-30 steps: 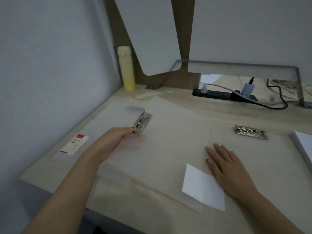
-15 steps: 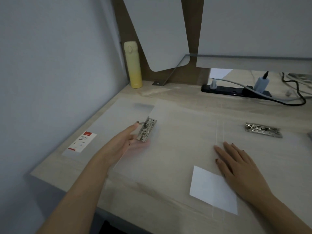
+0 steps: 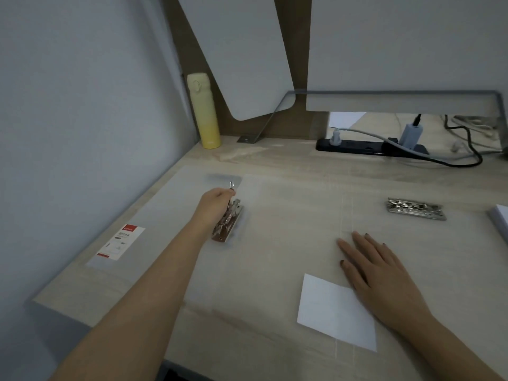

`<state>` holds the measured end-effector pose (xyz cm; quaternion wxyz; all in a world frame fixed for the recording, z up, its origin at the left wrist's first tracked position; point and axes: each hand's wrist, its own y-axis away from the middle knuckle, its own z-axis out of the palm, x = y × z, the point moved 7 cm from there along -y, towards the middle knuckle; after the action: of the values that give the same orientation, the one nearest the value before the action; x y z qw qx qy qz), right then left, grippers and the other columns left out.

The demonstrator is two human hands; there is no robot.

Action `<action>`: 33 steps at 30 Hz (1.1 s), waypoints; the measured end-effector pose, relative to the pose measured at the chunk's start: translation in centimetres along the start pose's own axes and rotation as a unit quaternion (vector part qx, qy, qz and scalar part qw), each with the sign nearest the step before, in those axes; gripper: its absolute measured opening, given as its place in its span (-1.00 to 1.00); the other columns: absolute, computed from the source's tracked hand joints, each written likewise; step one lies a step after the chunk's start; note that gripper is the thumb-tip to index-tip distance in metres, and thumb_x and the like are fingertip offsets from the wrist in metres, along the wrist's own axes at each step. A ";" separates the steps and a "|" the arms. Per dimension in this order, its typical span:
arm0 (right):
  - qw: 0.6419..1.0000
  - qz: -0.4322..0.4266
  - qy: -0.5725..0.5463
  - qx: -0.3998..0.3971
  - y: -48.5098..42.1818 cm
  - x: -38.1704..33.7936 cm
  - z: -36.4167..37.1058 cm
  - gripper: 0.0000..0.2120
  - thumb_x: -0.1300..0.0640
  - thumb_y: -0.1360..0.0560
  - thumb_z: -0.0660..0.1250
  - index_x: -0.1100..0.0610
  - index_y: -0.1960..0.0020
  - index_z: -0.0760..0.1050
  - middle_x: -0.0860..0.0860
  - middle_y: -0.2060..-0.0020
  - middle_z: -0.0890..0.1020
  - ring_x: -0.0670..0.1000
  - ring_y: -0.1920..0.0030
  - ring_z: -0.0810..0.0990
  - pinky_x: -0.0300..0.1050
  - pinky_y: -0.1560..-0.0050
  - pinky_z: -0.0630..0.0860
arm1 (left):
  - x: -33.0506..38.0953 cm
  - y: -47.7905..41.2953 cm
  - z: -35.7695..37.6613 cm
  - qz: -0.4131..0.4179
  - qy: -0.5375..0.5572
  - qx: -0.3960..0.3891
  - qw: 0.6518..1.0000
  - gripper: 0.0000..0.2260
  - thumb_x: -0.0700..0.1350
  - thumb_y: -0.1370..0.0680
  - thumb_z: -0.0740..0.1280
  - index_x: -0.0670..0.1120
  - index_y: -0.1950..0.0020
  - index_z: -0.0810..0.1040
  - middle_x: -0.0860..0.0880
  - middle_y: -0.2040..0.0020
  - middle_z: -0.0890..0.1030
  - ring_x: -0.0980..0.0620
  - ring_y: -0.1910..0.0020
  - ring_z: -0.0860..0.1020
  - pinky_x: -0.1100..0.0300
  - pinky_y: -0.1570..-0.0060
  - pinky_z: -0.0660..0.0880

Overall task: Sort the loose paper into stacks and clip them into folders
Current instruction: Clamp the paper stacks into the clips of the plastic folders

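A clear plastic folder (image 3: 288, 215) lies open and flat across the desk. On its left half sits a metal clip mechanism (image 3: 227, 223). My left hand (image 3: 217, 202) pinches the raised lever of that clip. My right hand (image 3: 376, 273) rests flat with straight fingers on the folder, just right of its spine crease. A small white sheet of paper (image 3: 330, 312) lies under the folder beside my right wrist. A second metal clip mechanism (image 3: 415, 209) lies on the folder's right half. A white paper stack (image 3: 500, 220) shows at the right edge.
A yellow bottle (image 3: 204, 111) stands at the back left by the wall. A black power strip (image 3: 368, 145) with plugs and cables runs along the back. A red-and-white label (image 3: 121, 242) sits on another clear folder at the left.
My left hand set the clip mechanism down on the folder's left half and now pinches its lever. My right hand stayed flat on the folder.
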<state>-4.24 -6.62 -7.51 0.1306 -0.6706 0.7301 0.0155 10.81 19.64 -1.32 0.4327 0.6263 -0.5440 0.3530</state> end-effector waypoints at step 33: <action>0.993 0.107 -0.001 0.058 -7.7 9.8 -2.4 -0.51 0.02 -0.60 0.04 0.18 -0.49 0.13 0.13 -0.49 0.19 0.11 -0.52 0.06 -0.03 -0.48 -0.04 | 2.9 5.5 26.3 0.334 -0.417 -0.155 0.831 -0.48 0.07 -0.63 -0.15 -0.12 -0.54 -0.09 -0.03 -0.57 -0.11 0.10 -0.53 -0.18 0.16 -0.48 -0.29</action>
<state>2.25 -17.45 -6.09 0.1676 -0.5799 0.7971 -0.0128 5.06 -6.03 -7.68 0.1118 0.4188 -0.8963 0.0931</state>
